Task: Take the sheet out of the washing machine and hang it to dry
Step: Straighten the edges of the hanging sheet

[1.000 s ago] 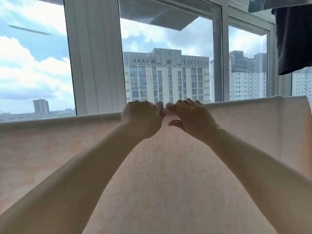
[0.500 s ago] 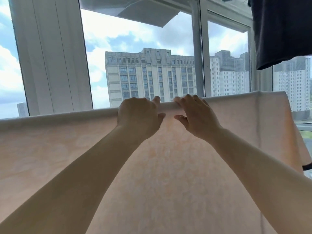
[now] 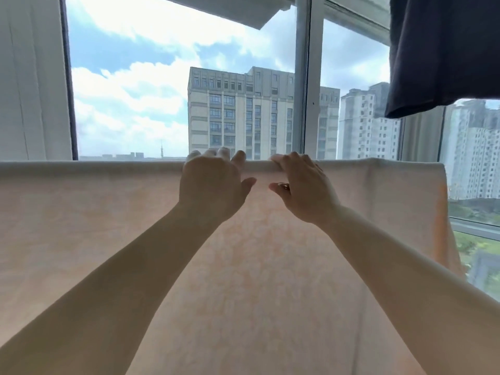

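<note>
A pale peach sheet [image 3: 89, 212] hangs spread out in front of me, folded over a horizontal line or rod that it hides. It fills the lower half of the view from the left edge to its right side edge. My left hand [image 3: 211, 185] rests on the top fold near the middle, fingers curled over it and thumb apart. My right hand [image 3: 303, 185] lies just to its right, fingers draped over the same fold, thumb free below. A small gap separates the two hands.
A dark garment [image 3: 443, 52] hangs at the upper right, above the sheet's right end. Behind the sheet stand large windows with a white frame [image 3: 311, 77]; a white wall panel [image 3: 29, 77] is at the left. Tall buildings are outside.
My hands have drawn apart along the top fold; they were touching a second ago. The view has swung right, so the sheet's right edge and the dark garment show more.
</note>
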